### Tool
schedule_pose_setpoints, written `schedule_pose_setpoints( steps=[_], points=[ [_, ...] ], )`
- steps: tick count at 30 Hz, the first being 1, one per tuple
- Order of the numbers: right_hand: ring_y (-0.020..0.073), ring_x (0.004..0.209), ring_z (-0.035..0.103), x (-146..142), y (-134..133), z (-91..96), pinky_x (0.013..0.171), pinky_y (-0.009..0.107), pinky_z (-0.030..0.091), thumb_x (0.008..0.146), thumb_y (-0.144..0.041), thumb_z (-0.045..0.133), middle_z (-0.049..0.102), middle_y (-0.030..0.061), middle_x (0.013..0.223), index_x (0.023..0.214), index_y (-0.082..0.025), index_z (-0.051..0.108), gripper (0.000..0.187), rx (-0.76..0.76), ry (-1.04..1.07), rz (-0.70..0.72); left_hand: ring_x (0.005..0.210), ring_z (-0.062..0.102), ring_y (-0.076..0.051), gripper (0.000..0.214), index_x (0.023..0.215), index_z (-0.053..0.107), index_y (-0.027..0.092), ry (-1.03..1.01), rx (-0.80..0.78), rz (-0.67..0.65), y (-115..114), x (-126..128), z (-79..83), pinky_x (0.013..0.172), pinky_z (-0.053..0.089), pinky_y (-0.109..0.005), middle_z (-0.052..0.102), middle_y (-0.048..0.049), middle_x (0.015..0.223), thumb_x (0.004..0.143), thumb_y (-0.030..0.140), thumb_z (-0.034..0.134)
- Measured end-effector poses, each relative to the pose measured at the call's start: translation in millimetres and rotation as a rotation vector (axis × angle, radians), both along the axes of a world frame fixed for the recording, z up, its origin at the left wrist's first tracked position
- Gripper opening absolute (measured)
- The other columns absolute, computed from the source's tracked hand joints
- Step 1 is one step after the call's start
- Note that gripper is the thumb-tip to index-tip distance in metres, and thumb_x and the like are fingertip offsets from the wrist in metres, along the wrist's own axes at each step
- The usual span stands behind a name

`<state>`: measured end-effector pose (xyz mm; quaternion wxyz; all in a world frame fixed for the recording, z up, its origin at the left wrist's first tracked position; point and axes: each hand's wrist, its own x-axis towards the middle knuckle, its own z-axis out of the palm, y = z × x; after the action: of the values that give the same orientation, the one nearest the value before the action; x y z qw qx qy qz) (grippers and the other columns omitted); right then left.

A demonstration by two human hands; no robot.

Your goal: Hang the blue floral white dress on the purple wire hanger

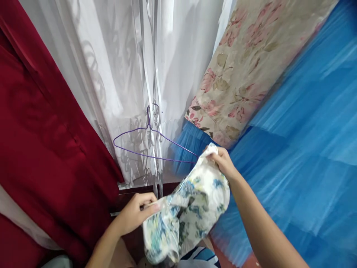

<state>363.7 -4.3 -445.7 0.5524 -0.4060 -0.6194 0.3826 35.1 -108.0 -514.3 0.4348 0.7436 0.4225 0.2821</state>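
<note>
At far left hangs a dark red, smooth fabric drape (50, 134); beside it, a white, thin fabric curtain (111, 67) fills the background. The left hand (139, 210) is closed on the garment's left upper edge, thumb on top. Above it, a purple, thin triangular hanger (149, 126) hangs at the pale, narrow vertical strips (145, 56). The white cloth garment with a blue, green and yellow floral print (206, 201) is held between both hands, below the hanger; its lower part is blurred, so its type cannot be confirmed. The right hand (221, 162) grips its upper right corner, near the hanger's right end. Farther right hang a beige, pink-flowered fabric panel (234, 78) and a blue, tiered, sheer fabric piece (301, 160).
</note>
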Motion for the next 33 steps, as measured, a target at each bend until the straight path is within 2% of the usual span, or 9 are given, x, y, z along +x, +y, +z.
schedule_pose_setpoints(
  steps=[3, 7, 11, 15, 18, 21, 26, 29, 33],
  points=[
    [0.0124, 0.050, 0.047, -7.5, 39.6, 11.0, 0.049, 0.024, 0.036, 0.068, -0.037, 0.071, 0.055, -0.0022, 0.057, 0.066, -0.019, 0.059, 0.022, -0.113, 0.071, 0.019, 0.071, 0.051, -0.014, 0.028, 0.083, 0.060, 0.017, 0.116, 0.101, 0.064, 1.2, -31.3, 21.0, 0.063, 0.038, -0.023, 0.056, 0.0004, 0.075, 0.088, 0.044, 0.060],
    [0.0135, 0.055, 0.054, -42.9, 63.5, 22.2, 0.051, 0.024, 0.040, 0.073, -0.045, 0.073, 0.062, 0.0005, 0.065, 0.077, -0.017, 0.065, 0.029, -0.243, -0.049, 0.335, 0.078, 0.054, -0.016, 0.016, 0.097, 0.055, 0.021, 0.347, 0.267, 0.253, 6.1, -73.5, 42.7, 0.069, 0.040, -0.024, 0.059, 0.0012, 0.085, 0.083, 0.028, 0.060],
    [0.0117, 0.056, 0.054, -71.3, 61.3, 25.5, 0.054, 0.023, 0.041, 0.074, -0.040, 0.076, 0.063, 0.0001, 0.067, 0.083, -0.015, 0.068, 0.028, -0.248, -0.146, 0.542, 0.086, 0.055, -0.020, 0.023, 0.095, 0.052, 0.023, 0.604, 0.464, 0.262, 27.7, -129.7, 42.6, 0.083, 0.040, -0.030, 0.059, 0.0001, 0.088, 0.076, 0.012, 0.046],
    [0.0139, 0.078, 0.063, -80.9, 51.5, 27.5, 0.071, 0.024, 0.048, 0.076, -0.032, 0.076, 0.071, 0.0025, 0.092, 0.113, -0.017, 0.067, 0.041, -0.185, -0.061, 0.565, 0.101, 0.056, -0.024, 0.023, 0.090, 0.062, 0.025, 0.724, 0.571, 0.338, 68.8, -184.8, 33.8, 0.100, 0.033, -0.040, 0.065, -0.0033, 0.097, 0.083, 0.019, 0.041],
    [0.0156, 0.086, 0.065, -84.6, 45.2, 31.5, 0.079, 0.026, 0.049, 0.078, -0.032, 0.074, 0.072, 0.0051, 0.100, 0.115, -0.015, 0.068, 0.041, -0.153, -0.078, 0.548, 0.097, 0.060, -0.024, 0.025, 0.085, 0.067, 0.026, 0.756, 0.578, 0.400, 106.2, -207.0, 42.4, 0.092, 0.038, -0.035, 0.068, -0.0038, 0.091, 0.082, 0.020, 0.043],
    [0.0145, 0.075, 0.065, -86.0, 41.8, 37.9, 0.071, 0.026, 0.050, 0.076, -0.034, 0.075, 0.073, 0.0033, 0.088, 0.101, -0.013, 0.071, 0.033, -0.154, -0.092, 0.508, 0.085, 0.062, -0.023, 0.025, 0.079, 0.066, 0.024, 0.729, 0.584, 0.458, 140.4, -210.3, 69.6, 0.075, 0.041, -0.029, 0.068, -0.0045, 0.081, 0.080, 0.020, 0.042],
    [0.0128, 0.060, 0.061, -75.8, 47.0, 50.1, 0.054, 0.023, 0.046, 0.072, -0.040, 0.078, 0.070, 0.0030, 0.073, 0.089, -0.011, 0.071, 0.034, -0.280, -0.089, 0.489, 0.094, 0.060, -0.022, 0.034, 0.096, 0.067, 0.016, 0.493, 0.675, 0.629, 175.7, -182.1, 115.0, 0.083, 0.043, -0.029, 0.070, -0.0081, 0.100, 0.080, 0.014, 0.037],
    [0.0140, 0.061, 0.062, -67.5, 53.7, 47.6, 0.056, 0.025, 0.047, 0.072, -0.042, 0.077, 0.071, 0.0053, 0.075, 0.088, -0.011, 0.073, 0.035, -0.299, -0.120, 0.473, 0.092, 0.061, -0.019, 0.039, 0.118, 0.058, 0.013, 0.171, 0.492, 0.575, 181.8, -154.0, 118.8, 0.084, 0.047, -0.029, 0.069, -0.0084, 0.106, 0.086, 0.021, 0.039],
    [0.0149, 0.073, 0.061, -57.1, 53.0, 20.5, 0.064, 0.024, 0.046, 0.075, -0.039, 0.077, 0.070, 0.0037, 0.083, 0.095, -0.014, 0.072, 0.033, 0.000, -0.181, 0.226, 0.097, 0.061, -0.018, 0.046, 0.129, 0.048, 0.014, 0.041, 0.421, 0.435, 168.0, -129.0, 106.2, 0.085, 0.047, -0.028, 0.064, -0.0091, 0.111, 0.087, 0.034, 0.049]
  ],
)
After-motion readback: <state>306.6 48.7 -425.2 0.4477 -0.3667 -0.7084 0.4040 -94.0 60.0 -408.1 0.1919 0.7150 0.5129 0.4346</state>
